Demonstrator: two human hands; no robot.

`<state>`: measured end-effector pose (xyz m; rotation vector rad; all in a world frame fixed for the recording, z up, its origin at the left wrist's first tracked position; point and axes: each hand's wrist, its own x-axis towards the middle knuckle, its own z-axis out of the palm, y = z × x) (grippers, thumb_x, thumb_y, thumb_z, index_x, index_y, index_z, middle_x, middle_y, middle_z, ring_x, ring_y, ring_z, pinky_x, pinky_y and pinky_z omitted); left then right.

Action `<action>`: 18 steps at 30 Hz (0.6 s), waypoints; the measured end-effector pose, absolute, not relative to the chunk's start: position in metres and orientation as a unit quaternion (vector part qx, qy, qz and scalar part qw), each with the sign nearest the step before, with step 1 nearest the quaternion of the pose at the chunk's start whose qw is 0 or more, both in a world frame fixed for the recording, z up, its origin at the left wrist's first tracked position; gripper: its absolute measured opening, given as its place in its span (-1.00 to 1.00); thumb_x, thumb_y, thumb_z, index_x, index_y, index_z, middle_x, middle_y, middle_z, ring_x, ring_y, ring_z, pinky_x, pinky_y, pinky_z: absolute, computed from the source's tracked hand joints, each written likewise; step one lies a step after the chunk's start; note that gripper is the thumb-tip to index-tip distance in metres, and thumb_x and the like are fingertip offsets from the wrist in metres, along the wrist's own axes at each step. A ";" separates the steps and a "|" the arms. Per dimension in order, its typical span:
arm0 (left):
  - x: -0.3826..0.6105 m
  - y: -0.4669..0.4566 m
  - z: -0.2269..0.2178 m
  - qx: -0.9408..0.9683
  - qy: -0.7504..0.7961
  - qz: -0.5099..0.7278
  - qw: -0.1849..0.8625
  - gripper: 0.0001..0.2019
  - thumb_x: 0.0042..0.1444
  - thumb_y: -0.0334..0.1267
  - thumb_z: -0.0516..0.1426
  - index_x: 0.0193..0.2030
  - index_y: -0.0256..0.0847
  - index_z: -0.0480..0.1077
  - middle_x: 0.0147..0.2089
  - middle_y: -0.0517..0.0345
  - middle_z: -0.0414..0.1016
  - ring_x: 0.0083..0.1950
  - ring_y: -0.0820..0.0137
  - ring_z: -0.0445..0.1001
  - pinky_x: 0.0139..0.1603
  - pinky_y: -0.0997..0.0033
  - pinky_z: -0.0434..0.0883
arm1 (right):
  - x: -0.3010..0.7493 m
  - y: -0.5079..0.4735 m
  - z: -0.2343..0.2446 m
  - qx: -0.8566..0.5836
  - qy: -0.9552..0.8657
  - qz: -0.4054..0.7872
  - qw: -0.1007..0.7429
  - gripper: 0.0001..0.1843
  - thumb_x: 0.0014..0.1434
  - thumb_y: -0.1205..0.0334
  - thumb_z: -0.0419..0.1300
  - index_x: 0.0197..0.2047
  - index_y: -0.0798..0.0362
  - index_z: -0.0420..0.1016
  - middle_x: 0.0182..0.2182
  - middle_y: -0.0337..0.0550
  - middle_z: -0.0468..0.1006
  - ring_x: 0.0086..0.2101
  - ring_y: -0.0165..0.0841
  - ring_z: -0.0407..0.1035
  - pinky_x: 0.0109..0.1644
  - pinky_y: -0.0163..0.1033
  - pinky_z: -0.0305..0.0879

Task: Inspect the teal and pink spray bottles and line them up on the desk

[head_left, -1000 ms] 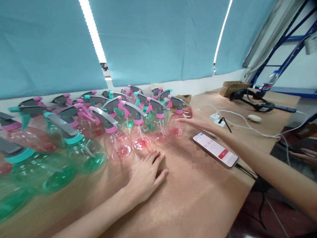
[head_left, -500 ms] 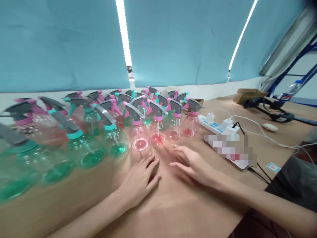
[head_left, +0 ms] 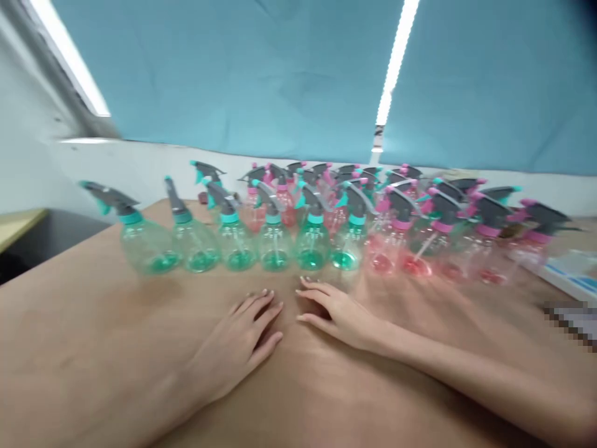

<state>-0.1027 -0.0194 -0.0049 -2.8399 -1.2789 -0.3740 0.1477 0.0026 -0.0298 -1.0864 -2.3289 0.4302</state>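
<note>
At frame centre, an upright green bottle [head_left: 311,249] stands just above the right hand [head_left: 345,313], which is nearer than the left hand [head_left: 233,345], both with fingers [head_left: 269,315] spread and empty.

Grn translucent spray btls [head_left: 237,244] upright, front row; pink btls [head_left: 431,250] upright, R.

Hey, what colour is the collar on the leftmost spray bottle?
Turquoise: the collar of that spray bottle shows best in the head view.
</note>
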 end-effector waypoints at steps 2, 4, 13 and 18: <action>-0.129 -0.024 -0.002 -0.884 -0.446 -0.137 -0.030 -0.58 0.33 -0.08 -0.01 0.20 -0.24 0.38 0.26 -0.09 0.38 0.28 0.08 0.30 0.30 0.02 0.19 | 0.119 0.013 -0.030 -0.373 -0.874 0.166 0.264 -0.48 0.29 -0.04 0.10 0.22 0.04 0.37 0.26 0.07 0.33 0.25 -0.14 0.21 0.30 0.07 0.19; -0.153 -0.025 0.001 -0.851 -0.487 -0.182 -0.079 -0.59 0.27 -0.07 0.04 0.16 -0.19 0.41 0.25 -0.03 0.39 0.28 0.10 0.31 0.31 0.06 0.18 | 0.092 0.024 -0.031 -0.337 -0.888 0.170 0.262 -0.50 0.30 -0.02 0.10 0.21 0.05 0.38 0.26 0.05 0.34 0.26 -0.16 0.20 0.32 0.05 0.16; -0.257 0.002 0.020 -0.618 -0.690 -0.375 -0.037 -0.59 0.28 0.10 0.01 0.05 -0.17 0.29 0.01 -0.08 0.46 -0.04 0.05 0.52 -0.06 -0.02 0.46 | 0.013 0.057 -0.023 -0.246 -0.907 0.181 0.290 -0.70 0.32 0.15 0.11 0.06 0.01 0.50 0.09 -0.05 0.54 0.13 -0.26 0.38 0.24 -0.05 0.28; -0.279 0.038 0.035 -0.569 -0.703 -0.425 -0.031 -0.35 0.09 0.08 0.21 0.18 -0.30 0.19 0.18 -0.24 0.33 0.18 -0.01 0.37 0.03 0.09 0.42 | 0.001 0.058 -0.026 -0.216 -0.903 0.196 0.315 -0.74 0.31 0.24 0.10 0.01 0.00 0.53 -0.01 -0.08 0.60 0.07 -0.27 0.44 0.20 -0.07 0.33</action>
